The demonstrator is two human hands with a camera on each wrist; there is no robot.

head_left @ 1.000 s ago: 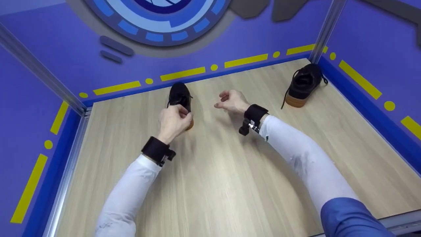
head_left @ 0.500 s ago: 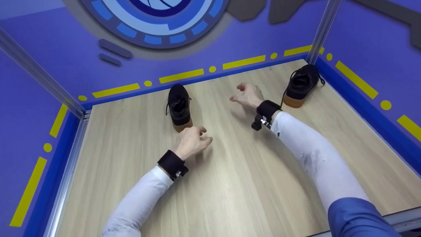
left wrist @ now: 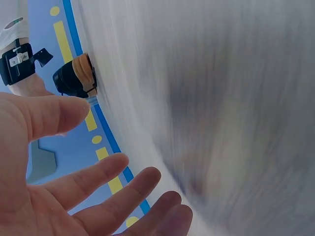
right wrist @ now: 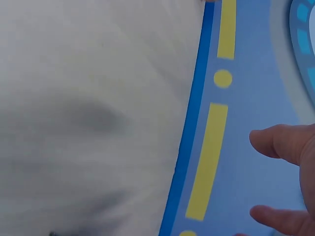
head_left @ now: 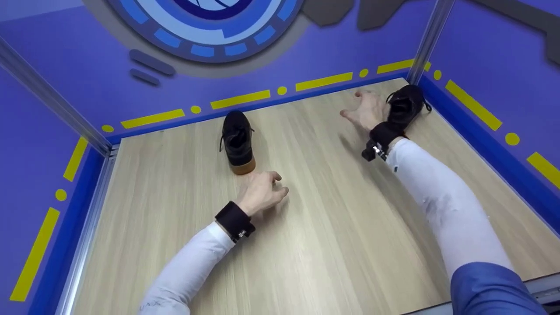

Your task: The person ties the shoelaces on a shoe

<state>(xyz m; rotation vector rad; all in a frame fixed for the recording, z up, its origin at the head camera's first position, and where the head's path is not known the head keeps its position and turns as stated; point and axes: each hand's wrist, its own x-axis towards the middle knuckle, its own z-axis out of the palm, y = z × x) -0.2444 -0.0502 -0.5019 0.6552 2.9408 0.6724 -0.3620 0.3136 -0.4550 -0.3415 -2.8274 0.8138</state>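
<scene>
A black lace-up shoe (head_left: 238, 140) with a tan sole stands left of centre, toe toward the back wall. Just in front of its heel is my left hand (head_left: 261, 192), holding nothing; the left wrist view shows its fingers (left wrist: 130, 189) spread apart. The matching black shoe (head_left: 407, 103) sits in the back right corner, its laces hanging loose. My right hand (head_left: 367, 109) is beside that shoe on its left, and the hand and wristband hide part of it. Thumb and finger are apart in the right wrist view, with nothing between them.
Both shoes stand on a wood-grain tabletop (head_left: 302, 227). A blue-purple back wall (head_left: 245, 74) and side panels enclose it, with metal posts at the corners. A metal rail (head_left: 542, 288) runs along the front right edge.
My left hand has left the heel of the left shoe, coming nearer and to the right. My right hand has moved right and back, up to the other shoe.
</scene>
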